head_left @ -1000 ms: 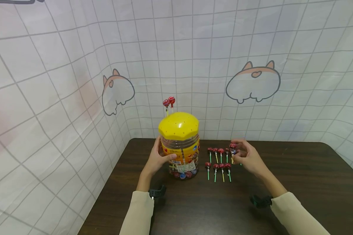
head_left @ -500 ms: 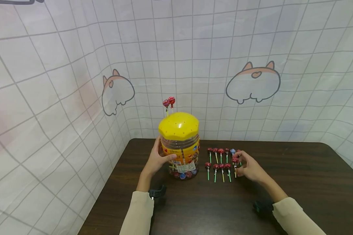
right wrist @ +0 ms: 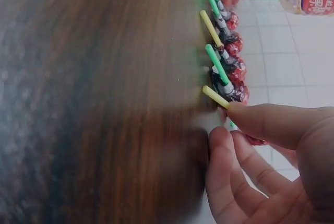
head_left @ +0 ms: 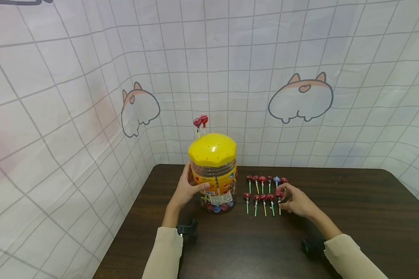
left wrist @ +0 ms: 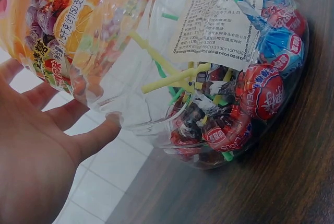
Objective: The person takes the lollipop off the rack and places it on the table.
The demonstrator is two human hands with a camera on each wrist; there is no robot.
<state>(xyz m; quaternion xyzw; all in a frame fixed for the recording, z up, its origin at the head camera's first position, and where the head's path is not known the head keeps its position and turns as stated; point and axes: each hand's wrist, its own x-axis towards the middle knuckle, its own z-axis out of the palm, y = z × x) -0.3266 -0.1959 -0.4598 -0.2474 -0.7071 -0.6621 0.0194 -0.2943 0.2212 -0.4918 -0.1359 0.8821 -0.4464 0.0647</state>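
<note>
A clear candy jar [head_left: 216,184] with a yellow lid [head_left: 212,151] stands on the table, lollipops showing through its lower part. My left hand [head_left: 185,190] holds it from the left side, thumb in front; the left wrist view shows that hand [left wrist: 47,135] against the wall. At the right end of the front row, my right hand [head_left: 299,201] pinches a red-wrapped lollipop [head_left: 279,194]. In the right wrist view its yellow stick [right wrist: 215,97] is by the thumb, and the fingers hide much of its head. More red-wrapped lollipops [head_left: 264,197] lie to its left.
Behind the front row lies a back row of lollipops, including a blue-wrapped one [head_left: 276,179]. Two red lollipops [head_left: 200,121] stick up behind the lid. The dark wooden table [head_left: 237,248] meets a white gridded cloth wall [head_left: 223,85].
My right hand has brought the lollipop from above the back row down to the front row's right end, revealing the blue-wrapped lollipop. My left hand and the jar have not moved.
</note>
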